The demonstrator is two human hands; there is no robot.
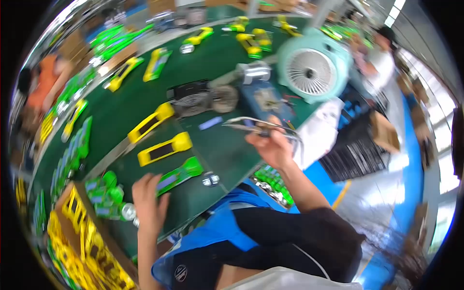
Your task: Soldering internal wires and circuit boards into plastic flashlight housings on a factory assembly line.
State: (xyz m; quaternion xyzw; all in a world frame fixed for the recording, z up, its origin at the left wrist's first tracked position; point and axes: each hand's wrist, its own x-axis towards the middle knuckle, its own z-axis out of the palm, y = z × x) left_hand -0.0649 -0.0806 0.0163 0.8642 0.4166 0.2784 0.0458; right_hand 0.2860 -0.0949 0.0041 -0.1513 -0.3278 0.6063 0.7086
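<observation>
My right hand (274, 145) is closed around a soldering iron (251, 128), its thin metal tip pointing left above the green bench and its cord trailing behind. My left hand (149, 200) is at the left end of a green plastic part (180, 177), which seems to sit between thumb and fingers. That part widens at its right end and has a pale strip in its middle. Two yellow plastic frames (164, 149) (151, 123) lie just beyond it. A small silver round piece (210, 179) is to its right. Motion blurs the finer details.
A box of yellow frames (79, 232) stands at lower left, beside piled green parts (104, 193). A pale green fan (311, 70) and a blue device (263, 99) stand at the right. More parts line the curved bench (208, 63). Other people (379, 63) are at the far sides.
</observation>
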